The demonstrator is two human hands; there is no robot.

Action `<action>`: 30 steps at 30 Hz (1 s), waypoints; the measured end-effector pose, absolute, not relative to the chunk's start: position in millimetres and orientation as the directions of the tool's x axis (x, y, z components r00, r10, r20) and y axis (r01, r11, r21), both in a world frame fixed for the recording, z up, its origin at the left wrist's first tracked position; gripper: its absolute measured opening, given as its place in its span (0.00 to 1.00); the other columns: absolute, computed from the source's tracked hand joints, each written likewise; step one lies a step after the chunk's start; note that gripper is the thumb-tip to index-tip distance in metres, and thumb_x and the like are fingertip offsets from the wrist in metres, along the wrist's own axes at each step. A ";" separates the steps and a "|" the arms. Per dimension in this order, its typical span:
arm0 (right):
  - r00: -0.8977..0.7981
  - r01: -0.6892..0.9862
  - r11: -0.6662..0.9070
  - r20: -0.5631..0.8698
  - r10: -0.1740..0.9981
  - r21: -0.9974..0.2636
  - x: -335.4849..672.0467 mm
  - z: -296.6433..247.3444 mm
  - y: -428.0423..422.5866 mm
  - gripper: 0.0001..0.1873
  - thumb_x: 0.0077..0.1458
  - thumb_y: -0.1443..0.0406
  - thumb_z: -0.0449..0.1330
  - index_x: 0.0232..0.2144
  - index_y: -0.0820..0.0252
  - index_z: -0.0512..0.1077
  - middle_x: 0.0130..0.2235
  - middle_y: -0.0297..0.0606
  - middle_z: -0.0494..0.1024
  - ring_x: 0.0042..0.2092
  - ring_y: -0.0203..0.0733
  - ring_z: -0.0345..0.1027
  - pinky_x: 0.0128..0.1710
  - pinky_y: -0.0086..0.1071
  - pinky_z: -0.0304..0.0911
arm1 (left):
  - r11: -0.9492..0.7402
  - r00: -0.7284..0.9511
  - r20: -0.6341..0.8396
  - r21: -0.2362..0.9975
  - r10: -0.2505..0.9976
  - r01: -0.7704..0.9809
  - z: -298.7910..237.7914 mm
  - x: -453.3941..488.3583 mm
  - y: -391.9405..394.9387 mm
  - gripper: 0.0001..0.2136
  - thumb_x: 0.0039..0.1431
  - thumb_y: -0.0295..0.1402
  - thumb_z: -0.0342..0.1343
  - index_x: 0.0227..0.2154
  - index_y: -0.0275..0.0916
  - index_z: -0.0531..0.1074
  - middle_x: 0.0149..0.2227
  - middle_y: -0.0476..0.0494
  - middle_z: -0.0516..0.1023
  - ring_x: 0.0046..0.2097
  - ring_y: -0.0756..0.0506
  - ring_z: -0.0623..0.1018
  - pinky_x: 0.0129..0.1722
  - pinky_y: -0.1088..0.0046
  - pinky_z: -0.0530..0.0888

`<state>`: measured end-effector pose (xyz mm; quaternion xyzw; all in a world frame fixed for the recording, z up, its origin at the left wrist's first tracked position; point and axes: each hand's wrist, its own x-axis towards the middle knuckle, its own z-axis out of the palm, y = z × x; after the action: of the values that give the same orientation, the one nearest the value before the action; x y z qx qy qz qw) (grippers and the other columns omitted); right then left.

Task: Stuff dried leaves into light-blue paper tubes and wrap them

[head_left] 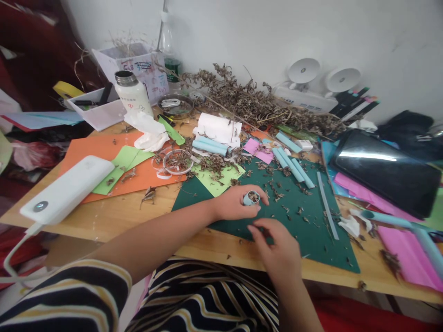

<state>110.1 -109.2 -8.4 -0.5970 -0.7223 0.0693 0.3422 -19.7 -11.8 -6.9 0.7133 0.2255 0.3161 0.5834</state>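
Note:
My left hand (235,204) rests on the dark green cutting mat (311,226) and is closed round a short light blue paper tube (251,198), held upright with dried plant bits in its open top. My right hand (277,249) hovers just below it at the mat's front edge, fingers pinched together; what they hold is too small to make out. Dried leaf crumbs are scattered over the mat around both hands.
Several light blue paper rolls (292,166) lie on the mat's far side. A heap of dried branches (256,99) runs along the wall. A white power bank (67,189) sits left, a black tablet (386,170) right, a white flask (133,94) behind, coloured paper sheets all around.

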 end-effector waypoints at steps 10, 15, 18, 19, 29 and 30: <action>0.248 0.541 0.344 0.537 0.806 -0.768 98.9 19.4 -68.3 0.09 0.44 0.67 0.60 0.31 0.58 0.65 0.27 0.33 0.70 0.26 0.33 0.65 0.24 0.27 0.62 | -0.134 0.714 0.181 0.983 0.676 -0.122 -9.9 -16.6 -8.7 0.04 0.39 0.25 0.49 0.24 0.34 0.62 0.23 0.52 0.63 0.26 0.54 0.63 0.28 0.79 0.63; -0.034 0.722 0.465 0.644 0.764 -0.513 95.7 24.8 -60.3 0.03 0.46 0.69 0.57 0.26 0.58 0.66 0.27 0.33 0.72 0.29 0.34 0.66 0.29 0.29 0.63 | -0.130 0.729 0.158 0.987 0.666 -0.096 -11.3 -16.0 -7.8 0.07 0.39 0.24 0.50 0.26 0.33 0.64 0.26 0.51 0.66 0.30 0.52 0.65 0.32 0.77 0.65; -0.201 0.734 0.582 0.707 0.678 -0.350 102.7 27.4 -61.7 0.04 0.46 0.71 0.56 0.27 0.58 0.68 0.32 0.37 0.72 0.35 0.38 0.65 0.35 0.35 0.63 | -0.170 0.710 0.160 0.984 0.686 -0.057 -9.7 -15.9 -8.0 0.06 0.40 0.25 0.51 0.25 0.34 0.63 0.24 0.52 0.64 0.29 0.53 0.64 0.31 0.78 0.64; -0.233 0.738 0.601 0.720 0.653 -0.306 104.6 28.3 -62.0 0.05 0.47 0.71 0.55 0.27 0.59 0.69 0.34 0.39 0.72 0.37 0.40 0.64 0.37 0.37 0.62 | -0.181 0.706 0.167 0.982 0.688 -0.056 -9.2 -15.8 -8.2 0.05 0.41 0.25 0.51 0.25 0.34 0.63 0.24 0.52 0.63 0.28 0.53 0.64 0.30 0.79 0.64; -0.409 0.757 0.606 0.547 0.730 -0.243 110.7 42.3 -60.6 0.07 0.48 0.67 0.53 0.30 0.58 0.70 0.50 0.43 0.65 0.49 0.50 0.58 0.47 0.47 0.56 | -0.266 0.694 0.254 0.960 0.674 -0.093 -13.2 -17.5 -8.0 0.07 0.45 0.32 0.51 0.23 0.35 0.59 0.23 0.52 0.62 0.27 0.53 0.63 0.28 0.78 0.63; -0.384 0.737 0.610 0.562 0.733 -0.291 110.9 40.8 -61.5 0.08 0.48 0.67 0.52 0.32 0.58 0.69 0.50 0.43 0.65 0.49 0.49 0.59 0.46 0.46 0.57 | -0.250 0.691 0.243 0.964 0.680 -0.093 -12.8 -17.2 -8.1 0.06 0.44 0.30 0.51 0.22 0.35 0.59 0.22 0.52 0.62 0.27 0.53 0.63 0.27 0.79 0.63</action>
<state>110.9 -61.5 40.8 -0.4417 -0.8320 -0.0036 0.3357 -17.2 -8.1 -12.8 0.7160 0.2052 0.3351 0.5770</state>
